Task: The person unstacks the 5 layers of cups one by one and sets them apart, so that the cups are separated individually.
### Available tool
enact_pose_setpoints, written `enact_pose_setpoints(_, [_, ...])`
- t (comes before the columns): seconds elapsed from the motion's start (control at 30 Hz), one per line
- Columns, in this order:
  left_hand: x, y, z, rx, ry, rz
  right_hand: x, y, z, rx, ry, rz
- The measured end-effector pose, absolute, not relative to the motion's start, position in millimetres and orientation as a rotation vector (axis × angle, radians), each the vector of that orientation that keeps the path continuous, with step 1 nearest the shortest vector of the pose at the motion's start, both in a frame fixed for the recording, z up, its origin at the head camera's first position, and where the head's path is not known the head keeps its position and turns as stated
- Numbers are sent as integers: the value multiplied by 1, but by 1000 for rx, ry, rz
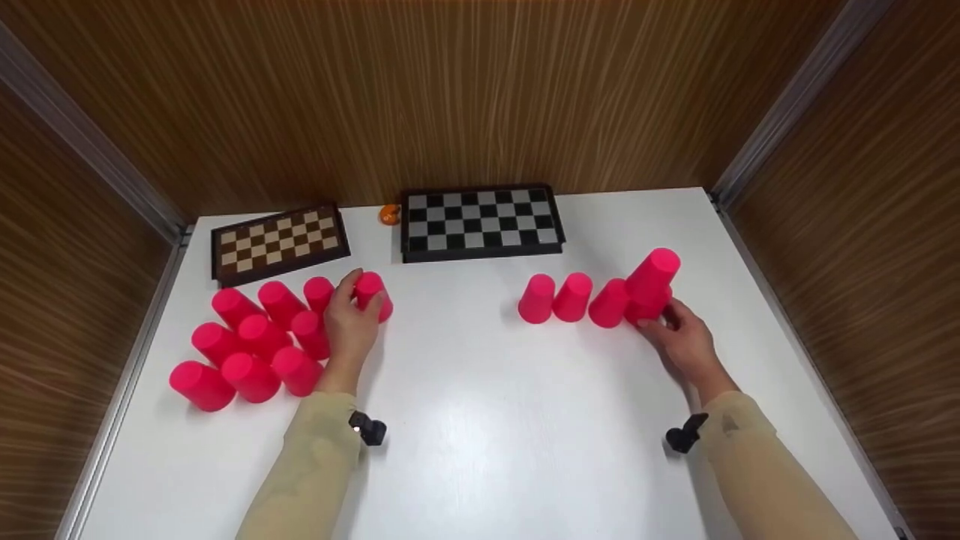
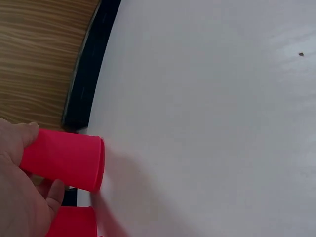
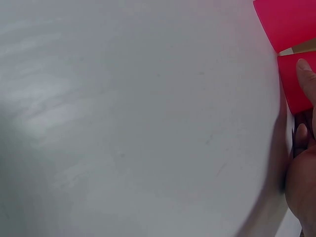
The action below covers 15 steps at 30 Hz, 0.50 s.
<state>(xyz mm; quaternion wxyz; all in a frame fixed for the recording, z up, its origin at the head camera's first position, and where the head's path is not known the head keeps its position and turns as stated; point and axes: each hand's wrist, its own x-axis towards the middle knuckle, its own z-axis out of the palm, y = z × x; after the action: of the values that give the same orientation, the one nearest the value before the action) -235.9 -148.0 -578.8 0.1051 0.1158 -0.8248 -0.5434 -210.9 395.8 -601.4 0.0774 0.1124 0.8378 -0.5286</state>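
My left hand [image 1: 352,324] pinches an upside-down pink plastic cup [image 1: 370,287] between thumb and fingers. This cup stands at the right of a block of several matching upturned cups [image 1: 264,337]. In the left wrist view the held cup [image 2: 64,159] has its rim right at the white table. Over on the right, my right hand [image 1: 686,341] grips the lower cup [image 1: 643,309] of a tall pair, thumb on its near side. An upper cup [image 1: 652,276] sits over it, leaning outward in this view. Three single upturned cups [image 1: 572,298] stand in a row just left of the pair.
A brown checkered board [image 1: 281,244] lies at the back left, and a black-and-silver one [image 1: 480,221] at the back middle. Between them is a small orange object [image 1: 389,214]. Wood-grain panels [image 1: 450,97] wall in the white table [image 1: 480,420] at the back and sides.
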Motion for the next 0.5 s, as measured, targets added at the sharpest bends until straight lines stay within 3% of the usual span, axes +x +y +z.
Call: enact_pose_setpoints(0.5, [-241, -151, -582, 367, -2442, -1593, -212, 395, -602, 380, 2476, -1620])
